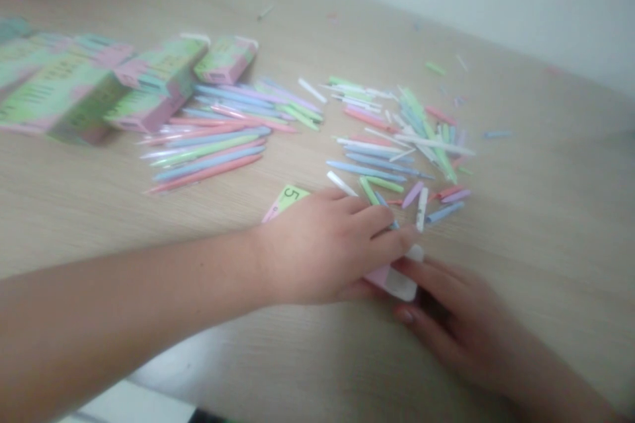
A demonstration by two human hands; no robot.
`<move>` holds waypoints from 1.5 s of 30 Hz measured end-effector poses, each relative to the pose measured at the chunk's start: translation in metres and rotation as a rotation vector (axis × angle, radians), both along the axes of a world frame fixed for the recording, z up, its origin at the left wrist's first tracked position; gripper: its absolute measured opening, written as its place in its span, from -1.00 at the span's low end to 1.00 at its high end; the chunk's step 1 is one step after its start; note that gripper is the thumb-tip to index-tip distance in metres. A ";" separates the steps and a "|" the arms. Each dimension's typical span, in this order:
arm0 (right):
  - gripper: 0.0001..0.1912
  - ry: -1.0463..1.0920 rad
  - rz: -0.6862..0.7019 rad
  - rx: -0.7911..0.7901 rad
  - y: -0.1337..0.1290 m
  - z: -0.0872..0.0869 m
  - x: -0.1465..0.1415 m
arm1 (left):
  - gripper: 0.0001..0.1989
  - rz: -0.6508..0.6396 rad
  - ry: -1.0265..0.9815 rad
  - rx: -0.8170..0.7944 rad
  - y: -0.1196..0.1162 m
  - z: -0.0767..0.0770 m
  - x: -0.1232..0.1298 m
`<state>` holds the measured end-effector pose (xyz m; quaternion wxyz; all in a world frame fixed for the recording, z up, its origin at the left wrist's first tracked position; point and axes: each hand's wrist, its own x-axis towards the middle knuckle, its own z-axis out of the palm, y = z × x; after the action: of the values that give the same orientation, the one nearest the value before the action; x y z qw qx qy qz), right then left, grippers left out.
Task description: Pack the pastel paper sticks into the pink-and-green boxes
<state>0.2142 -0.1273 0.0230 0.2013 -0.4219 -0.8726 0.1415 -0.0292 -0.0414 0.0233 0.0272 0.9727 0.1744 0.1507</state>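
From where I stand, the left hand (330,241) is closed over a small pastel box (378,275) just below and right of the middle of the frame, a corner marked 5 poking out behind the wrist. The right hand (464,317), lower right, has finger and thumb parted at the box's white end flap (403,285); I can't tell whether they grip it. Loose pen parts (411,106) lie scattered right of centre, coloured pens (213,157) left of centre, and printed cartons (54,96) crowd the upper left.
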 end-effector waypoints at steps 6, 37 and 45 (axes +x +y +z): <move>-0.72 -0.018 0.107 0.187 -0.008 0.001 0.005 | -0.36 -0.105 -0.196 0.096 0.005 -0.002 -0.005; -0.57 -0.161 0.164 0.189 -0.018 0.007 -0.002 | -0.31 -0.322 -0.287 -0.013 0.016 -0.006 -0.007; -0.59 -0.110 0.085 0.261 -0.018 -0.001 0.005 | -0.33 -0.354 -0.380 -0.023 0.019 -0.007 -0.006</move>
<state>0.2192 -0.1451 0.0217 0.2003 -0.3621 -0.9103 0.0120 -0.0348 -0.0229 0.0167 0.0966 0.9420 -0.0052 0.3215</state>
